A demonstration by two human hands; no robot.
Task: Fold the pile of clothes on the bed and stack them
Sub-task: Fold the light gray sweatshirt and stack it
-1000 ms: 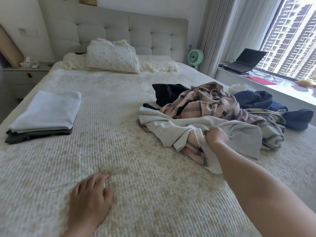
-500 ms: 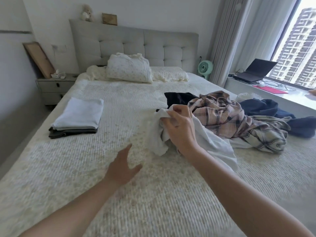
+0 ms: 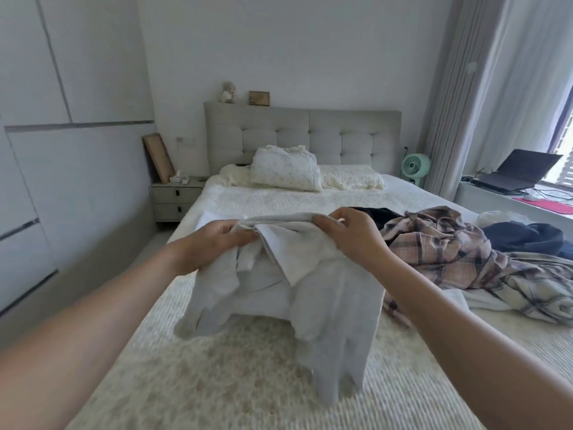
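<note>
From the head view, both arms reach forward over the bed (image 3: 217, 383), whose cover is a cream, ribbed and nubbly knit with faint speckles. The left hand (image 3: 214, 243) has its fingers curled around one end of the top edge of a pale grey garment (image 3: 325, 290), and the right hand (image 3: 353, 237) pinches the same edge further along, thumb and fingers closed on the cloth. The garment is soft, matte jersey, held up above the cover; it hangs in loose folds, with 2 limp lobes drooping at the lower left and lower right, and a lighter inner panel showing as a triangular flap near the middle. To the right, lying on the bed, is the unfolded pile: a crumpled plaid shirt (image 3: 459, 256) in pink, cream and dark checks, a navy garment (image 3: 527, 240) bunched behind it, and a black garment (image 3: 375, 214) just beyond the right hand. A corner of a white folded item (image 3: 206, 220) shows past the left hand; how it is stacked is hidden. At the head of the bed sit a puffy white pillow (image 3: 285, 173) with small dots and a grey tufted headboard (image 3: 304, 135) with square button panels. A round mint-green fan (image 3: 415, 166) stands beside the ribbed curtain (image 3: 459, 103), and an open dark laptop (image 3: 517, 175) rests on the window ledge. A 2-drawer nightstand (image 3: 175, 200) stands at the left.
</note>
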